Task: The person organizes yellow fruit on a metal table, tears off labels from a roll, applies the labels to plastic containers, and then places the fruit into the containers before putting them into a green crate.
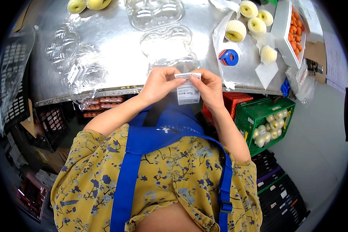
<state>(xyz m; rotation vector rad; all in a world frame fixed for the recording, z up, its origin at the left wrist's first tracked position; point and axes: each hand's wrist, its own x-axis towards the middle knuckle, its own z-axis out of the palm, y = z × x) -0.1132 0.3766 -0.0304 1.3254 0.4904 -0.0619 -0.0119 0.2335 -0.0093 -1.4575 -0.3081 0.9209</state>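
Observation:
Between both hands hangs a white printed label strip [188, 92], in front of the table edge. My left hand [161, 82] pinches its upper left part with the thumb, and my right hand [207, 85] pinches its upper right part. Just beyond the fingers lies a clear plastic fruit clamshell [168, 37] with a pale sheet on or in it. Behind that sits another clear clamshell [155, 13]. To the right, a blue and red tape dispenser [229, 57] rests on the metal table [119, 58].
Foam-netted yellow-green fruits [235, 31] stand at the right, by a white foam box [281, 32] of small orange produce. More clear clamshells [85, 65] lie left. Below the table are a green crate [240, 116] of netted fruit and a red crate [232, 100].

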